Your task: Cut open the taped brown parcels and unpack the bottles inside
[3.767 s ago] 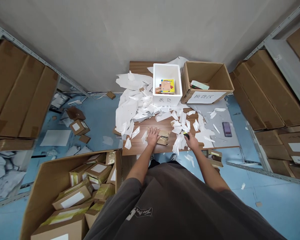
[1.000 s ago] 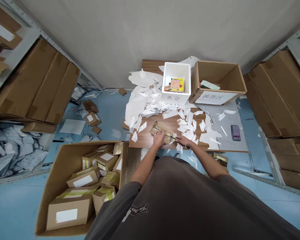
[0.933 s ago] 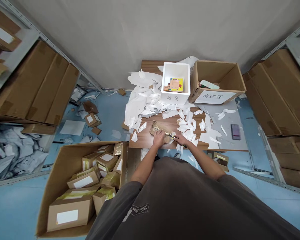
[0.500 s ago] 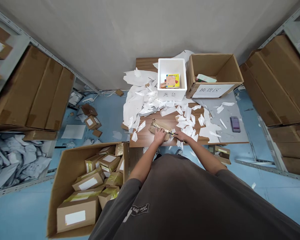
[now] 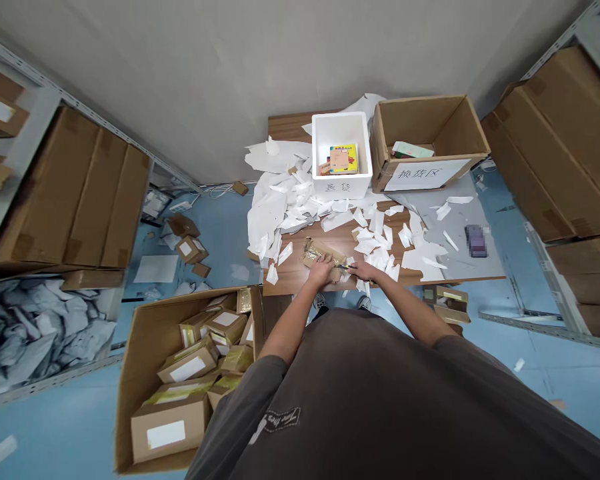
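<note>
A small taped cardboard parcel (image 5: 312, 251) lies on the wooden table near its front edge, shiny with clear tape at its far-left end. My left hand (image 5: 321, 269) rests over its near side, fingers bent onto it and holding it down. Just to the right, my right hand (image 5: 362, 270) is closed around a slim utility knife (image 5: 347, 267), its tip pointing left at the parcel's right end. The blade itself is too small to make out clearly. Torn white paper scraps (image 5: 379, 241) lie right beyond my right hand.
A white foam box (image 5: 341, 189) with small packages and an open carton (image 5: 430, 177) stand at the table's back. A phone-like purple item (image 5: 476, 241) lies at right. Left of me, a large carton (image 5: 135, 360) holds several parcels. Shelves (image 5: 55, 120) flank both sides.
The view has shifted slightly. My left hand stays on the parcel and my right hand keeps the knife at its right end, with only a slight change in their positions.
</note>
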Demonstrator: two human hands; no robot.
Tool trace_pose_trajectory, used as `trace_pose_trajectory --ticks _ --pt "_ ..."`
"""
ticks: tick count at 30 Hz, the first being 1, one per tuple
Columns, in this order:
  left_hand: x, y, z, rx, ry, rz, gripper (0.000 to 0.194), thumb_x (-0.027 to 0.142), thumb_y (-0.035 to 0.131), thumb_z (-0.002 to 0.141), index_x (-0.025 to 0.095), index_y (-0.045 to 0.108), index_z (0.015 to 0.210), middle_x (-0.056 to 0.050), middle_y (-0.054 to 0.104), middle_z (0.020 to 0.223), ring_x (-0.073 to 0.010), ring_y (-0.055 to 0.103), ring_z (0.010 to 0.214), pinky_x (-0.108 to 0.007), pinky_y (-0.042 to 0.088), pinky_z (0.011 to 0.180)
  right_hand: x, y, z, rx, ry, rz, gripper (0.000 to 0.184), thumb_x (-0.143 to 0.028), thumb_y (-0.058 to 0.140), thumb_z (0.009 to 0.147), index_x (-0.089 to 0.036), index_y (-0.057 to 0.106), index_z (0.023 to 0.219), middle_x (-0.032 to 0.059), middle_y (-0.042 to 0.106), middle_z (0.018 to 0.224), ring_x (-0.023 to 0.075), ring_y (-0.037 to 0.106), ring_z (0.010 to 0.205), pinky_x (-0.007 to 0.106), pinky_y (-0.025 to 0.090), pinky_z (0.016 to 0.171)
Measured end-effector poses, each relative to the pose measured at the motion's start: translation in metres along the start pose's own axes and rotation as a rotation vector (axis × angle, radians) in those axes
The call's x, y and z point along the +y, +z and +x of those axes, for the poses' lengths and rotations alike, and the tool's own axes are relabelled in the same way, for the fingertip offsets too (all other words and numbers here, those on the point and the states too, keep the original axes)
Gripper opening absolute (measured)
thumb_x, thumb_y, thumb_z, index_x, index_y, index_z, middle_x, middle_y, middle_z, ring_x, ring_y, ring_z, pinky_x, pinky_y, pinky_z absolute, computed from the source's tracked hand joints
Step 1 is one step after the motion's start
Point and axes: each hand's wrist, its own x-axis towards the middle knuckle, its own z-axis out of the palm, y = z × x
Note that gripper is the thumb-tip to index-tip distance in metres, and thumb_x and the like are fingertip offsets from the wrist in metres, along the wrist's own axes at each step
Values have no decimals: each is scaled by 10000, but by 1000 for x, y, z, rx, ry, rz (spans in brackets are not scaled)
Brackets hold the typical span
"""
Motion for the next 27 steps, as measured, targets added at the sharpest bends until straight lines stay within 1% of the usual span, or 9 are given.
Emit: trace_pose_trajectory --ticks 3,8,11,15,17,20,22,24,27 --pt "-1 -1 0 -25 -2 4 577 337 977 713 217 774 1240 -158 462 1725 -399 447 1589 -523 363 1308 -1 -1 1 26 -5 -55 463 -592 542 1100 -175 745 1103 94 779 929 214 715 796 245 467 737" --pt "-6 0 4 -34 21 -12 563 334 983 687 210 792 1202 -169 462 1722 -403 446 1586 -522 365 1307 -2 -4 3 -58 29 -31 462 -544 470 1130 -169 734 1077 51 729 780 174 645 635 237 421 626" --pt "-9 3 4 -43 56 -15 533 351 976 693 213 791 1173 -160 451 1731 -394 418 1605 -521 359 1307 -4 -5 0 -30 -5 -36 458 -552 505 1114 -159 737 1070 58 724 773 172 634 649 236 414 614" --pt "-7 5 4 -42 124 -2 474 294 943 727 217 782 1166 -156 424 1751 -380 378 1631 -559 325 1318 -3 -15 -1 -130 -4 -37 416 -526 533 1103 -169 741 1049 15 662 641 167 592 535 251 419 587" --pt "-6 4 5 -54 134 14 507 285 947 722 212 775 1193 -171 417 1752 -382 371 1635 -565 312 1322 -7 -21 4 -154 -1 -67 357 -518 644 1051 -177 743 1011 3 656 627 172 598 521 256 427 592" --pt "-5 -1 7 -79 139 40 524 278 943 716 212 773 1206 -170 423 1748 -383 369 1636 -552 315 1324 -19 -24 17 -91 -10 -162 271 -400 855 901 -157 735 899 37 702 686 210 679 658 261 458 661" --pt "-6 -4 8 -81 138 34 496 260 925 721 214 777 1193 -156 441 1741 -372 380 1633 -539 319 1325 -22 -22 22 -12 -11 -235 225 -269 904 832 -142 718 834 78 731 751 250 715 815 272 471 728" --pt "-5 -5 10 -81 134 18 452 240 903 733 212 782 1168 -143 467 1728 -354 405 1621 -524 320 1327 -17 -18 21 33 -18 -268 213 -183 917 787 -141 709 815 100 742 807 282 716 930 290 480 779" --pt "0 -3 13 -93 146 5 417 226 879 749 208 781 1154 -126 477 1726 -329 424 1611 -506 331 1321 1 -18 12 101 -59 -156 209 -168 925 769 -166 723 821 88 732 808 302 716 980 309 501 810"
